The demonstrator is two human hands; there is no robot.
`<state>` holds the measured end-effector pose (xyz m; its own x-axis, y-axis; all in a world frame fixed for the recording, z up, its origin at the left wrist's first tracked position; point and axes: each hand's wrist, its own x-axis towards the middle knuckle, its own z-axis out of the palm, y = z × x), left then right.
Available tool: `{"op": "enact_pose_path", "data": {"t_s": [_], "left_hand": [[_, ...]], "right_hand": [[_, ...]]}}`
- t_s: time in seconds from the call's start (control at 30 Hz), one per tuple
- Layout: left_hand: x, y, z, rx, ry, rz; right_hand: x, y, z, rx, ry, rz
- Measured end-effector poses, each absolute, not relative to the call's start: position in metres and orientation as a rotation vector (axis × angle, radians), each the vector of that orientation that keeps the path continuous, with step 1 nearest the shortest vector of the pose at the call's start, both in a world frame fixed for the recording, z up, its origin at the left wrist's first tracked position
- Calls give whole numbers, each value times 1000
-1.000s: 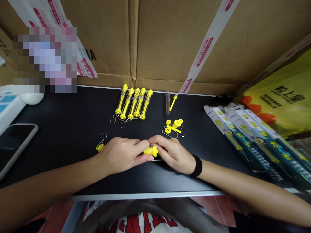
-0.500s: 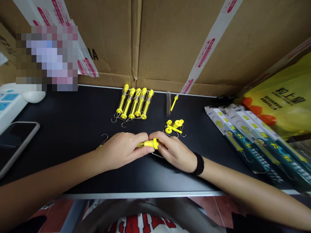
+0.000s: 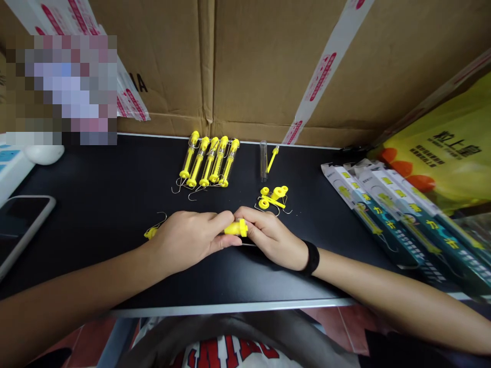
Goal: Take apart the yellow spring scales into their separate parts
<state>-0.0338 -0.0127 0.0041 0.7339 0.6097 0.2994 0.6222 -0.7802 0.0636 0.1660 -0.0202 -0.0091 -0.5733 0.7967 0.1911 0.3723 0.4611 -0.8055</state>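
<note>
Nearer the person than the row of slim yellow-and-clear plastic tubes [image 3: 209, 166], the left hand [image 3: 192, 236] and right hand [image 3: 275, 234], fingers pinching a yellow-ended plastic tube [image 3: 235, 228], should hold it straight.

A row of five spring scales [image 3: 209, 162] lies on the table [image 3: 107, 204]. Behind the row: cardboard [image 3: 164, 61]. Right of it: tube [image 3: 263, 161] and rod [image 3: 272, 159]. Right-front: loose parts [image 3: 279, 192]. Far right: packages [image 3: 383, 220], then bag [image 3: 445, 153]. Far left: power strip [image 3: 13, 166]. Left-front: phone [image 3: 23, 230]. Front: scale piece [image 3: 235, 228], in the fingers [image 3: 221, 221] of left hand [image 3: 187, 240] and right hand [image 3: 274, 237].
</note>
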Motion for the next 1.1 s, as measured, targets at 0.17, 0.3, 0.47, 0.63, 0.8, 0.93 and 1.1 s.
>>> {"op": "enact_pose_path", "data": {"t_s": [0.17,0.3,0.47,0.63,0.8,0.93,1.1], "left_hand": [[-35,-14,7,-2910,-1037,-365],[-36,-16,7,-2897,-1066,-348],[-33,-15,7,-2884,-1122,-429],[-34,-23,34,-3250,-1310,-389],[-41,-23,60,-3423,-1306,-694],[-46,0,47,-3188,-1556,-855],[-49,17,31,-3492,-1903,-1003]], "right_hand": [[166,-20,-10,-1009,-2166,947],[165,-21,-9,-1037,-2185,878],[163,-24,-3,-1047,-2176,883],[170,-12,-4,-1064,-2145,867],[175,2,-5,-1125,-2025,722],[172,-3,-3,-1128,-2210,774],[181,-5,1,-1379,-2392,554]]}}
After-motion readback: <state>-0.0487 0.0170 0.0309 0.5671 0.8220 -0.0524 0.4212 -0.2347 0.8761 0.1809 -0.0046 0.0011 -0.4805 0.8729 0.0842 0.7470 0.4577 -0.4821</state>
